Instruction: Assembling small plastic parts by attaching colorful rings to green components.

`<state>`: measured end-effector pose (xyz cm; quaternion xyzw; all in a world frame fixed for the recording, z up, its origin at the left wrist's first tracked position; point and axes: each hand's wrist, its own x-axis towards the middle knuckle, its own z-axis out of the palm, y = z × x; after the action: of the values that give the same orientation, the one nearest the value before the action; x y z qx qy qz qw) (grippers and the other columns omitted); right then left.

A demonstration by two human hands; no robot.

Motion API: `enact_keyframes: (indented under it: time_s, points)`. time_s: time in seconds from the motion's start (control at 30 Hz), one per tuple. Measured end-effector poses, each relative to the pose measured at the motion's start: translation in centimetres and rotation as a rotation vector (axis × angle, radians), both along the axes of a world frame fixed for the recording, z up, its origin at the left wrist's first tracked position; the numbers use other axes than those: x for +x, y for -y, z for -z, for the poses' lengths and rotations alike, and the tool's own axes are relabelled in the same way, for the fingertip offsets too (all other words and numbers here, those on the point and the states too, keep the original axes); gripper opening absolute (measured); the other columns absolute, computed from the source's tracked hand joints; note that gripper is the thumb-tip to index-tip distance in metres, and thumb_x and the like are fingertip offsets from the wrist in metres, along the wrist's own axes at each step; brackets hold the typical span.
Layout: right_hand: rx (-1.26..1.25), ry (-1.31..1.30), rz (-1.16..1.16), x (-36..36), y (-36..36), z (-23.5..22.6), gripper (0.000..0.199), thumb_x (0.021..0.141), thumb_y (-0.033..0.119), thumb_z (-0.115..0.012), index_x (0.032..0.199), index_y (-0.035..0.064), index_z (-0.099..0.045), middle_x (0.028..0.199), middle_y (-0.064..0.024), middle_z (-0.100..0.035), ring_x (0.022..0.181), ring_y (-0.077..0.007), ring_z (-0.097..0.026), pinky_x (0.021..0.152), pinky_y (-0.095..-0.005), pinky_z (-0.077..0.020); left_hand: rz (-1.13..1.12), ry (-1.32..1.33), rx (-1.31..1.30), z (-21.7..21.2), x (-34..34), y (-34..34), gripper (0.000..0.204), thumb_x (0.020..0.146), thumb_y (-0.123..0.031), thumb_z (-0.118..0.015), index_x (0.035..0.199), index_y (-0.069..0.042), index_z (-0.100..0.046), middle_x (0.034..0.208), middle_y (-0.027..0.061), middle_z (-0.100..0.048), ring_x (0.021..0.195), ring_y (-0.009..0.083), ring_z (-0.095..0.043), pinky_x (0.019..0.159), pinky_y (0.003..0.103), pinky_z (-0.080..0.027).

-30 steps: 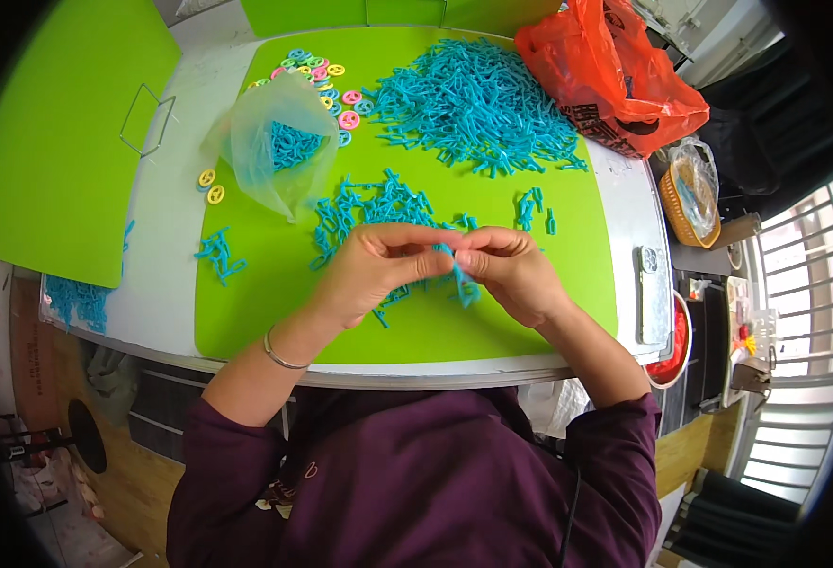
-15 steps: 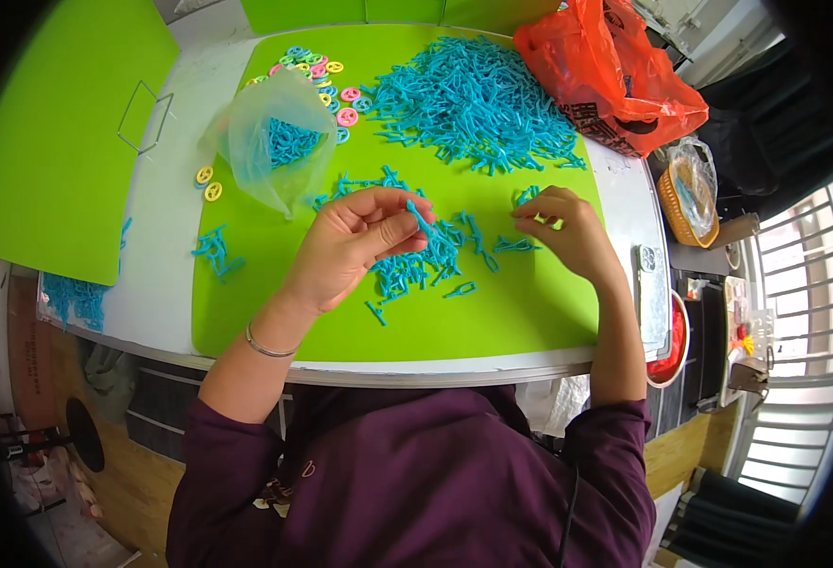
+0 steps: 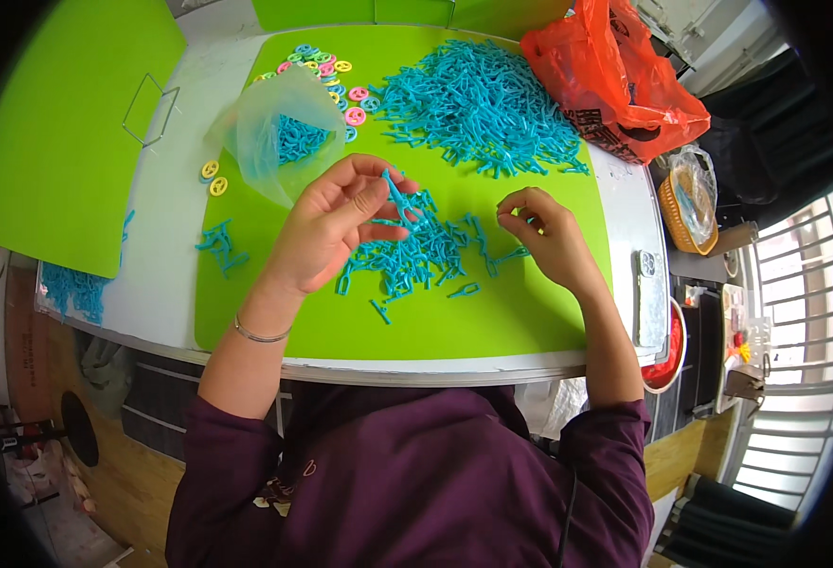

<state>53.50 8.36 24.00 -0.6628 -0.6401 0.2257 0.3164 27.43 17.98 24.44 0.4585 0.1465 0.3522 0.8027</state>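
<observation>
My left hand (image 3: 326,222) is closed in a pinch over the middle of the green mat (image 3: 492,327), thumb and forefinger on a small blue plastic piece (image 3: 395,196) held upright. Below it lies a loose heap of similar blue pieces (image 3: 402,260). To the right, my right hand (image 3: 551,237) hovers above the mat, its thumb and fingertips curled together. Whatever these fingertips may hold is too small or hidden to make out. A few stray blue pieces lie between the two hands and just under the right one.
A large blue pile (image 3: 478,104) covers the mat's far side, beside a red plastic bag (image 3: 615,85). At the far left are a translucent bag (image 3: 255,123) with blue pieces and several coloured rings (image 3: 355,115). A phone (image 3: 651,308) lies at the right edge.
My left hand has drawn slightly left, and the blue piece in it now stands more upright. My right hand has come a little left, its fingers curled closer together.
</observation>
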Motion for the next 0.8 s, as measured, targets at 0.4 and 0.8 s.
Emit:
enact_keyframes:
  time_s: [0.4,0.8]
  points:
    - [-0.045,-0.532,-0.071,-0.2,-0.1,0.6,0.009,0.090,0.008,-0.054,0.094,0.0007,-0.051,0.076,-0.0051,-0.061,0.068,-0.0098,-0.058,0.062,-0.0230,-0.0469,0.220,0.148,-0.368,1.6,0.5,0.0,0.030,0.091,-0.012,-0.052,0.119,-0.008,-0.043,0.096,0.0078,-0.059,0.090,0.0295,-0.065,0.073,0.031,-0.057]
    - [-0.099,-1.040,-0.020,-1.6,-0.1,0.5,0.018,0.080,0.004,-0.067,0.096,-0.0010,-0.063,0.093,-0.0095,-0.065,0.077,-0.0139,-0.062,0.073,-0.0279,-0.0512,0.037,-0.001,-0.474,2.9,1.6,1.0,0.021,0.086,-0.008,-0.060,0.106,-0.003,-0.058,0.100,0.0099,-0.062,0.100,0.0253,-0.060,0.089,0.030,-0.051]
